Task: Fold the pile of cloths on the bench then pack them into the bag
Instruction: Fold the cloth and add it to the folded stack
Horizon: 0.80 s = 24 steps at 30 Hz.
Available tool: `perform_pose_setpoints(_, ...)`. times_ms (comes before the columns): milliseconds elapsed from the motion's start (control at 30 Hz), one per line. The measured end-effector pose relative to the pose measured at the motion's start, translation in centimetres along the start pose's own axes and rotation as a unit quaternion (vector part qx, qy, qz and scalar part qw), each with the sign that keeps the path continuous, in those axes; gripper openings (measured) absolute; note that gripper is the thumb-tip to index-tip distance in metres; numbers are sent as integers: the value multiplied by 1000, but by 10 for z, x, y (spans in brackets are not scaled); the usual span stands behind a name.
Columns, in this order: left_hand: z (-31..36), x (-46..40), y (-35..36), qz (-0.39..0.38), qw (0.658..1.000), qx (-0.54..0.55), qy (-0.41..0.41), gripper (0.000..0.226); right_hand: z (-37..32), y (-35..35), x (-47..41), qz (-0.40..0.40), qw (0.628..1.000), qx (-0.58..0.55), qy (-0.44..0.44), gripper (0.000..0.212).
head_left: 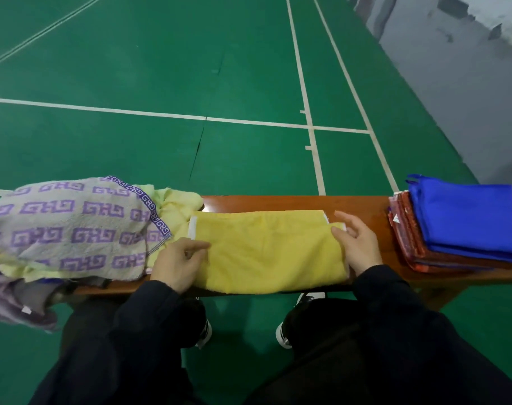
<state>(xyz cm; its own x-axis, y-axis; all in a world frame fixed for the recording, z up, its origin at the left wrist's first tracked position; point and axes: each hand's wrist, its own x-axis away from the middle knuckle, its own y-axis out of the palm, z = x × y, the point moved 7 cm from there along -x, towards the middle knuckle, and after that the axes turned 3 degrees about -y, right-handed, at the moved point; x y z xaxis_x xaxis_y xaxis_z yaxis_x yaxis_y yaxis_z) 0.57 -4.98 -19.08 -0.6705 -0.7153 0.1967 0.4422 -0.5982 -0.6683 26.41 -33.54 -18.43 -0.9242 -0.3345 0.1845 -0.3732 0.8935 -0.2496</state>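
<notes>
Head view: a yellow cloth (269, 249) lies folded lengthwise on the bench (281, 202), stretched between the two hands; the left hand (180, 263) sits at its left end, fingers curled and pinching the near-left edge of the cloth; the right hand (355, 244) rests on the cloth's right end, fingers spread and fairly straight, flat on the fabric and gripping nothing; white edge strips show at both far corners of the cloth, one just beyond the left hand, one just beyond the right fingertips; left of the left hand, touching the cloth's end, sits the pile (70, 229) of unfolded cloths, a purple-patterned towel on top with pale yellow fabric under and behind it, part of it drooping off the bench's near-left edge; right of the right hand, apart from it, a stack (453, 229) of folded cloths stands on the bench, blue on top, red ones below; dark sleeves (374, 282) cover both wrists; beyond the hands spreads a green floor (161, 83) with white lines.
</notes>
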Motion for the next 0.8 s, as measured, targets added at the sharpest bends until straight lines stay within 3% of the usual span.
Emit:
perform_pose_setpoints(133,8,0,-13,46,995,56,72,25,-20,-2,-10,50,997,-2,-63,21)
perform_pose_setpoints(267,11,-8,-14,65,995,54,51,36,-22,4,-25,75,994,6,-76,22)
perform_pose_setpoints(467,-1,-12,5,18,1000,24,-2,44,7,18,-45,62,992,103,-36,21)
perform_pose_setpoints(633,-6,-9,9,24,1000,15,3,47,7,23,-45,72,982,163,-56,22)
perform_pose_setpoints(733,-8,-8,14,11,999,-32,2,51,12,27,-50,70,978,193,-47,21)
perform_pose_setpoints(800,-6,-5,12,42,992,-115,30,57,12,29,-53,74,964,249,-58,24)
